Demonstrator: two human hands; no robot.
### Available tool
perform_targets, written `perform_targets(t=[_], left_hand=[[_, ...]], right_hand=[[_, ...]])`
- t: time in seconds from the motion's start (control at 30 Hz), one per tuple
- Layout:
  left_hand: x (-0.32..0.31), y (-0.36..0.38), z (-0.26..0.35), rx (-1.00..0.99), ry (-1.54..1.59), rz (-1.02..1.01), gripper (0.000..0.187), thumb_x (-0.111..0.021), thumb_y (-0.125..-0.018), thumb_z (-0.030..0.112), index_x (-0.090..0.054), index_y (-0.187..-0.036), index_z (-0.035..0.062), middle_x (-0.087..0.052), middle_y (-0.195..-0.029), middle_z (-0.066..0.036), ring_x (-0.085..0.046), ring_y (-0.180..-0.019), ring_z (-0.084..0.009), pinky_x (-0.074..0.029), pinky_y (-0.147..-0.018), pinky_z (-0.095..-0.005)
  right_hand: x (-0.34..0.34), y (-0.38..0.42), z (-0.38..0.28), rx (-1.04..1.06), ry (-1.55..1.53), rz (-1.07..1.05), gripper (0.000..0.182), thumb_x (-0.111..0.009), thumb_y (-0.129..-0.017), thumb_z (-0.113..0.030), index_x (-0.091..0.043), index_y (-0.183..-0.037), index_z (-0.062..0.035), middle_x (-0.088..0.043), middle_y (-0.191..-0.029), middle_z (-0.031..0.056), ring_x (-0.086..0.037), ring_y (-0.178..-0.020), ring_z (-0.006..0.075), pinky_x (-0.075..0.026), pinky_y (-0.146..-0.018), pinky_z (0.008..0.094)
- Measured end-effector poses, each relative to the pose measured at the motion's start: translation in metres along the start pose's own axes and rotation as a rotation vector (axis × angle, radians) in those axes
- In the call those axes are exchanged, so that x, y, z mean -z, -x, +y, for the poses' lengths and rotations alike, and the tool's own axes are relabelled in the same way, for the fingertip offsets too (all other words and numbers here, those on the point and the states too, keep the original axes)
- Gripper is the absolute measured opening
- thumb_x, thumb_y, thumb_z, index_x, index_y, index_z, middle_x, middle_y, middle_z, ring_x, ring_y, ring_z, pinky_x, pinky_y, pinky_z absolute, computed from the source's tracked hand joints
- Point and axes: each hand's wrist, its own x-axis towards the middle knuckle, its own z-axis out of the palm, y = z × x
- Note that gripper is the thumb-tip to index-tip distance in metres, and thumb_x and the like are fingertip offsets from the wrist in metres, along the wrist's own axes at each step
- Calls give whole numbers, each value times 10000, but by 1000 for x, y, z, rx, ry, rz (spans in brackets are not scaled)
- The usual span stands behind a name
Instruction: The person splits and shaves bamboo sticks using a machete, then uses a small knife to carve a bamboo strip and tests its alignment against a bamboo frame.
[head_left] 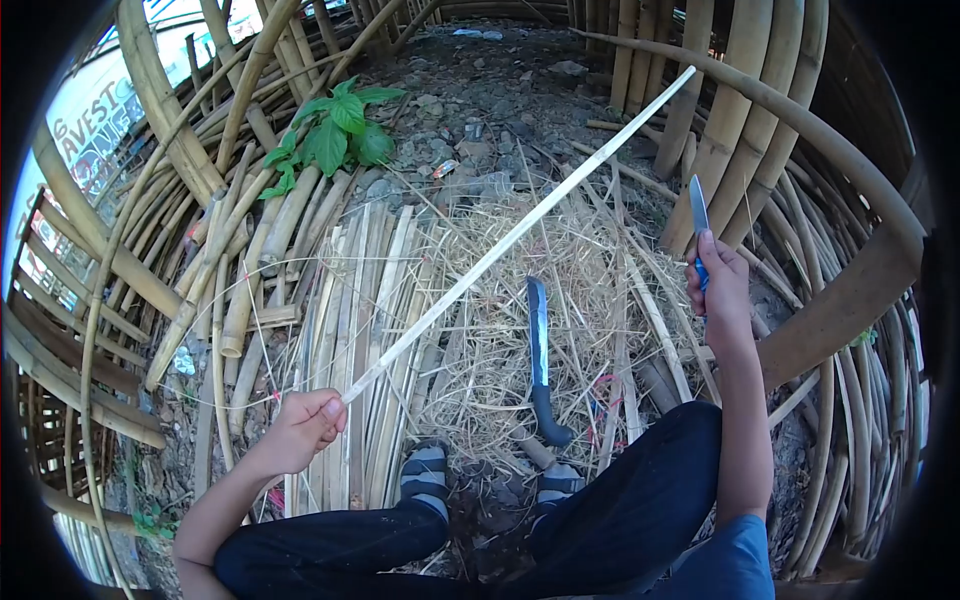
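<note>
Bare, stony ground (480,90) walled round by leaning bamboo poles (700,120) makes up the workplace, with a low green leafy plant (335,130) growing at its far left edge. Flat split bamboo slats (340,300) lie side by side across the left half of the ground, and a heap of pale dry shavings (540,290) covers the middle. One long machete with a dark handle (540,360) lies on those shavings, blade pointing away, just beyond the person's two striped-socked feet (425,470) at the near edge.

One long thin pale bamboo strip (520,230) slants from lower left up to the far right, above the shavings. Its near end sits in the left hand (300,430), whose fingers are closed tight around it. The right hand (720,290) is raised on the right side, well apart from the strip, its fingers wrapped around the blue handle of one small knife with a narrow steel blade (698,215) that points upward. A thick curved bamboo pole (850,160) arches close behind that hand, so room on the right is tight; the middle above the shavings is open. Dark trousers (620,510) cover both bent legs at the near edge.
</note>
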Motion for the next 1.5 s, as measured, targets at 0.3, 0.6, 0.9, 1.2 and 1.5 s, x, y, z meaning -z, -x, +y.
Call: perform_targets(t=[0.3, 0.6, 0.9, 1.2, 1.5], left_hand=[[-37, -13, 39, -78, 34, -39, 337, -410, -1069, 287, -541, -879, 41, -363, -630, 49, -290, -541, -42, -269, -484, -215], [-82, -14, 72, -226, -251, 51, 283, -459, -1047, 211, -621, -956, -3, -494, -655, -5, -426, -594, -56, -349, -527, -255], [-88, -14, 81, -373, -311, 142, 238, -462, -1034, 139, -604, -924, -18, -499, -633, -42, -456, -582, -97, -382, -545, -280], [-83, -13, 79, -410, -384, 184, 271, -445, -1046, 168, -590, -892, -3, -498, -627, -11, -455, -584, -62, -384, -549, -244], [-87, -21, 70, -387, -394, 190, 232, -462, -1032, 135, -587, -893, -3, -482, -585, -38, -449, -529, -90, -366, -508, -279]], right_hand=[[-74, 90, -10, 633, 531, -452, 363, -538, -998, -333, -526, -891, 14, -561, -597, 155, -603, -541, 326, -448, -530, 439], [-123, 136, 5, 935, 602, -607, 334, -549, -979, -304, -503, -875, 10, -591, -590, 179, -605, -459, 327, -471, -398, 426], [-130, 121, 7, 1186, 751, -382, 391, -609, -941, -359, -493, -776, -24, -522, -554, 89, -577, -438, 240, -452, -370, 367], [-125, 103, -1, 1119, 839, -207, 452, -550, -971, -421, -499, -720, -48, -547, -515, 73, -577, -405, 221, -447, -351, 351], [-128, 123, 5, 950, 727, -465, 380, -550, -982, -303, -502, -766, 5, -524, -477, 131, -553, -388, 327, -433, -380, 437]])
